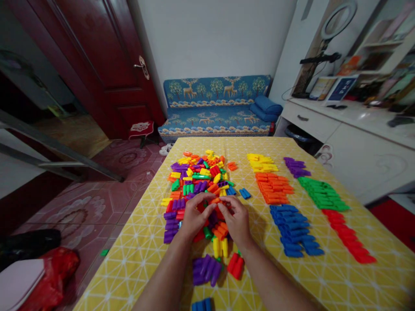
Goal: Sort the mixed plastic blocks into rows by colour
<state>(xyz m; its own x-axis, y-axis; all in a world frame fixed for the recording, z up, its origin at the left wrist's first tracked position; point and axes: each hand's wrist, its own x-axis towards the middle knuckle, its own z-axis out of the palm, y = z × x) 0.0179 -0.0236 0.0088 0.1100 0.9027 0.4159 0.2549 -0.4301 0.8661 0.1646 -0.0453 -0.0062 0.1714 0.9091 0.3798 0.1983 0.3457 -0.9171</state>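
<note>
My left hand and my right hand meet over a mixed heap of coloured plastic pieces. Both pinch a small orange bullet-shaped plastic block between thumbs and fingertips, partly covered by the fingers. Beneath and around the hands lie orange blocks, yellow blocks, purple blocks and red blocks. Right of the hands, blocks sit in single-colour groups: yellow, orange, blue, purple, green and red.
A yellow patterned cloth covers the table. Blue blocks lie at its near edge, and a green piece is on the floor. Beyond stands a blue sofa; a white cabinet is at right, a red door at left.
</note>
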